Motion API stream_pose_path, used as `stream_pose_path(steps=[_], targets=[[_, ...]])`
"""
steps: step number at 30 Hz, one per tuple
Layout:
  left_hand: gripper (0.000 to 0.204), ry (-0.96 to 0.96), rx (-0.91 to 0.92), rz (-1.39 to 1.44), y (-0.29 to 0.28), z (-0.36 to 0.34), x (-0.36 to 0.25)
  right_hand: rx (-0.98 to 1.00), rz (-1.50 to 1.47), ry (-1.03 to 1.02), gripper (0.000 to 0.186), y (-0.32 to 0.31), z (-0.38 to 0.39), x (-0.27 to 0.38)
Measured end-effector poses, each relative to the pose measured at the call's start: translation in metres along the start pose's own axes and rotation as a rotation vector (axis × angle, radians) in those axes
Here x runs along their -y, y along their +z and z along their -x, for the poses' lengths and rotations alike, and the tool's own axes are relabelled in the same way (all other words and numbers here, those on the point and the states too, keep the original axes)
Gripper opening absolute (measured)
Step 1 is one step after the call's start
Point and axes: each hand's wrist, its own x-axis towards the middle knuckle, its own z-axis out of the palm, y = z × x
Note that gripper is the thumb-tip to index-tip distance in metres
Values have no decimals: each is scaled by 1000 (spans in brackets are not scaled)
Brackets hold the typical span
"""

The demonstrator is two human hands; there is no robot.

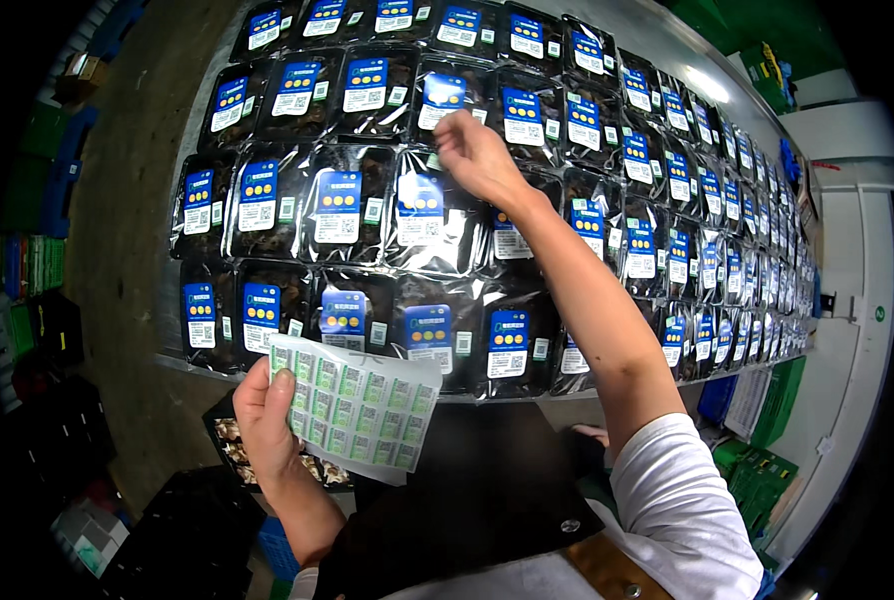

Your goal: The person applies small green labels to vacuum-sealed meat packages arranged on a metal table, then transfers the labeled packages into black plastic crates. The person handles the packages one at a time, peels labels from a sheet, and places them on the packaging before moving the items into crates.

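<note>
Left hand [267,430] pinching sticker sheet [362,408], 7 o'clock, rows left. My right hand [479,160], 12 o'clock, fingers curled; can't tell if pinching. Most visible packs [339,205] look stickered; some hidden, can't confirm.

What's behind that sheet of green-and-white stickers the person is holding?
Behind the sheet in the left hand, a wrapped pack shows above the top edge. Its lower end, and whatever else lies behind, is covered.
</note>
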Motion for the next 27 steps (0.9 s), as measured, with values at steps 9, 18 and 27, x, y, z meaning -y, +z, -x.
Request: stream_pose_path(steps=[9, 18, 27], targets=[[19, 1, -39, 3, -1, -11, -4, 127, 357, -200, 28, 52, -17, 0], [18, 162, -168, 45, 37, -20, 12, 273, -474, 239, 42, 9, 59, 55], [15, 329, -282, -70, 116, -21, 35, 253, -705, 200, 33, -40, 140, 101]])
